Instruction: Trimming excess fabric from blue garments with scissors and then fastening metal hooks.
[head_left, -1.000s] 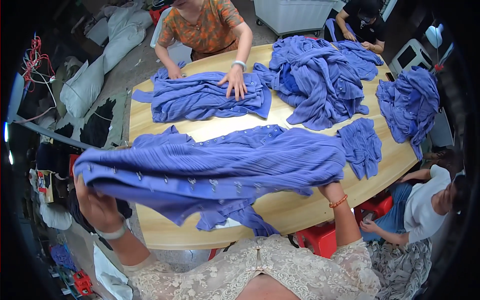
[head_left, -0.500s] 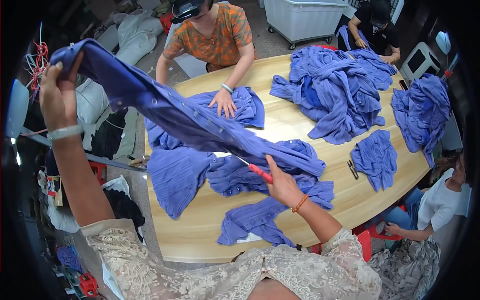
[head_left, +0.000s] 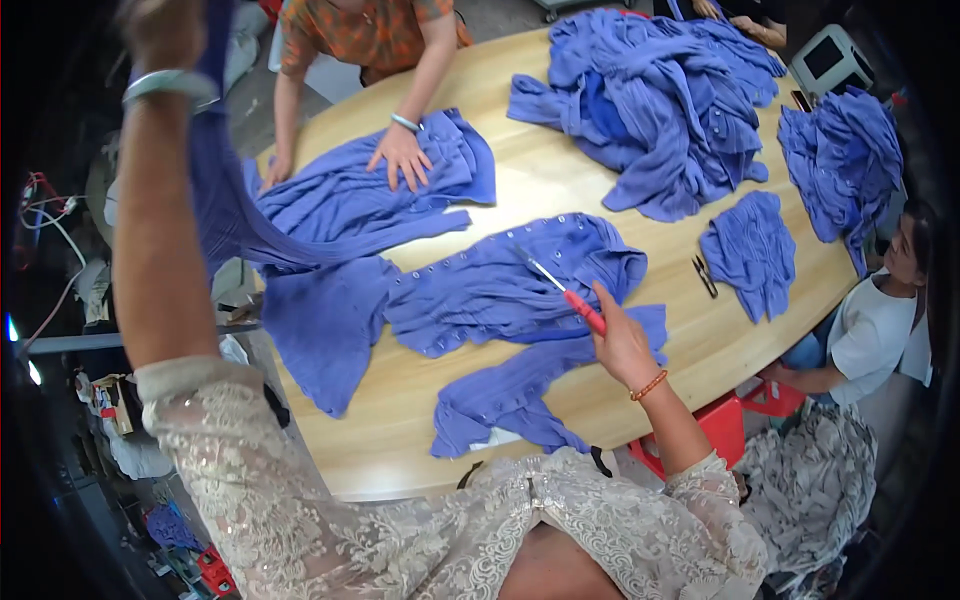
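High at the far left, my left hand (head_left: 172, 40) is raised and smeared by motion, closed on a blue-purple ribbed garment (head_left: 222, 215) that hangs down to the table. My right hand (head_left: 622, 345) grips a slim tool (head_left: 583, 308) with a red handle and a thin metal shaft; its exact kind does not show. The shaft points up and left over a blue snap-studded garment (head_left: 470, 290) spread on the table. Closer to me lies another crumpled blue piece (head_left: 500, 395) with small round metal fittings.
Across the wooden table (head_left: 385, 450), a co-worker's hand (head_left: 403, 155) presses on a blue garment (head_left: 350, 185). A heap of blue garments (head_left: 660, 110) lies at the far right, with a smaller bundle (head_left: 755, 250) and black thread snips (head_left: 705, 277) nearer. Another person (head_left: 880, 320) sits at the right.
My left hand has gone up, pulling the garment up and left, off the table's middle. My right hand with the red-handled tool has moved slightly right, away from that garment. The view has shifted.
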